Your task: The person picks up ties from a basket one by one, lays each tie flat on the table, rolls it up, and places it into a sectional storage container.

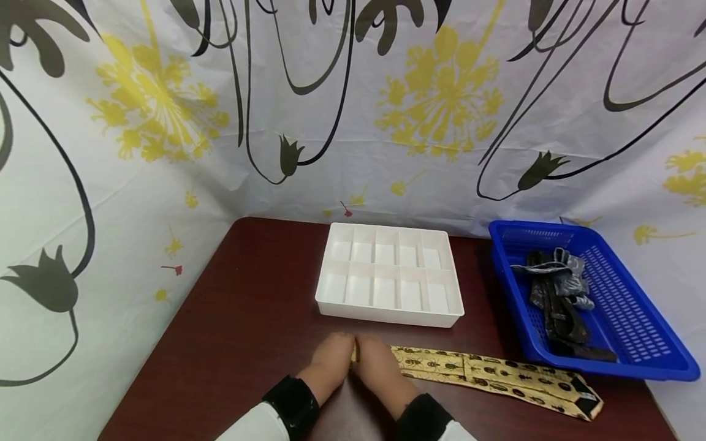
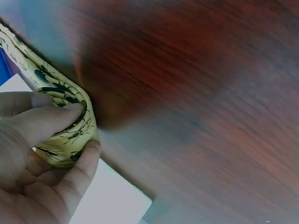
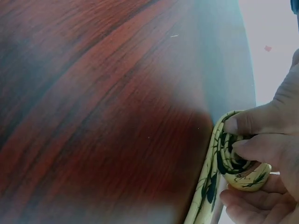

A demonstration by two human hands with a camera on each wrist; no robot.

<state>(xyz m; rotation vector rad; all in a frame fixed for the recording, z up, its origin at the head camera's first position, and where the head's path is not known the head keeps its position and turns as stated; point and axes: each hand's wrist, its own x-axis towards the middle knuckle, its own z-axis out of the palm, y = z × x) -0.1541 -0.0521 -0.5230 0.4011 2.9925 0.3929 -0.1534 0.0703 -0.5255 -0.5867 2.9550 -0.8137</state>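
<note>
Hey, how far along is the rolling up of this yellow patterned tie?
Partway, it seems. Done: one end of the tie is wound into a layered coil. In hand: the left hand and right hand both grip that coil. Left: the stretch running to the tie's pointed end, unrolled on the table in front of the blue basket.

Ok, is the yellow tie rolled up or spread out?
Partly rolled: the tie coils in layers in the right hand, while its wide end lies flat.
</note>
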